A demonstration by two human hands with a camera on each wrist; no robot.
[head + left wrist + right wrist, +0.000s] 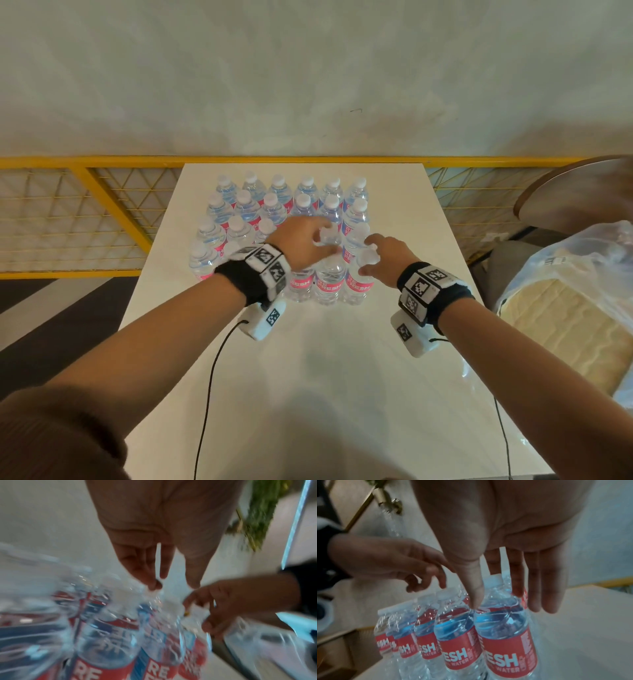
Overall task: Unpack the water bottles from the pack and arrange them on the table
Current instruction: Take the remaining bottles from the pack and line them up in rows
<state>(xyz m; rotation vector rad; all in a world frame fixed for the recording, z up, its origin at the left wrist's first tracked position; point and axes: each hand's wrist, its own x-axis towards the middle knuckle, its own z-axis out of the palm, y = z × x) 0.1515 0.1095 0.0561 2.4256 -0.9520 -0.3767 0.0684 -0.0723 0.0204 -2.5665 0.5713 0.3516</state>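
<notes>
The white table (pixel 342 342) carries the whole block of water bottles (pixel 246 209), upright in close rows toward its far edge, shoulders touching or nearly so; no wrap is plainly visible around them, and you cannot tell from these views whether film remains on any part of the block. A crumpled clear plastic bag (pixel 582 253) lies on a surface off the right side of the table, well apart from the bottles. The main hazard is a chain topple: the bottles are tall, narrow and tightly packed, so a sideways pull on one neck, or a wrist module catching a neighbouring cap, is likely to knock over adjacent bottles in the near row. A second hazard is a slip, since the shoulders are smooth and thin-walled; judge the grip before you lift. Your left hand (pixel 301 245) reaches over the near-centre of the block, palm down, fingers spread and loosely bent above a cap; the left wrist view is blurred, and you cannot tell whether the fingertips (pixel 155 584) actually clamp anything. Your right hand (pixel 383 257) is at the near right corner bottle (pixel 503 616), palm down, with thumb and forefinger set either side of its neck below the white cap (pixel 493 580); the remaining fingers hang straight and apart. Contact looks light; treat the pinch as not yet secure.
</notes>
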